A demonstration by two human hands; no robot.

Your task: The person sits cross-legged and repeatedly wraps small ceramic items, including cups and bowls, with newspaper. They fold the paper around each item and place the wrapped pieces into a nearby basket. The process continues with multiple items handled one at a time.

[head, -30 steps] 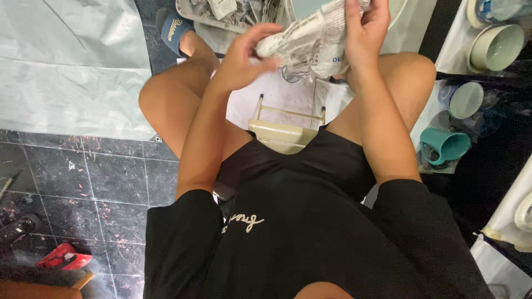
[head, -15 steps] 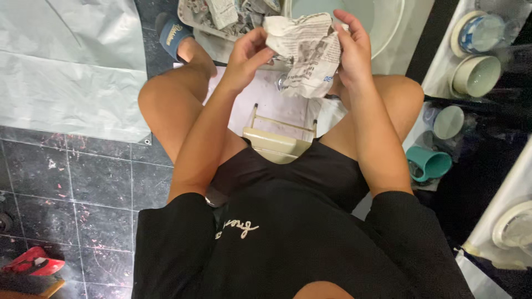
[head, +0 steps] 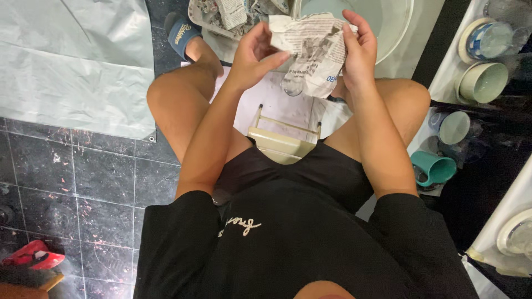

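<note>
I sit on a low stool with both hands raised over my knees. They hold a crumpled sheet of newspaper (head: 310, 50) between them. My left hand (head: 252, 52) pinches the paper's left edge with fingers and thumb. Gripping the right side is my right hand (head: 360, 47), its fingers curled over the top. A clear glass (head: 292, 86) pokes out under the paper, partly wrapped in it. How much of the glass is inside the paper is hidden.
A pale round basin (head: 390, 25) and a tray of newspaper scraps (head: 202, 19) lie ahead. Right: a teal mug (head: 435, 169), a lidded cup (head: 454, 127), bowls (head: 483, 80). Left: a grey plastic sheet (head: 66, 66) on dark tiles. Cream stool (head: 282, 144) below me.
The paper bundle has been turned and spread wider between my hands. My left hand shifted from under the bundle to its left edge.
</note>
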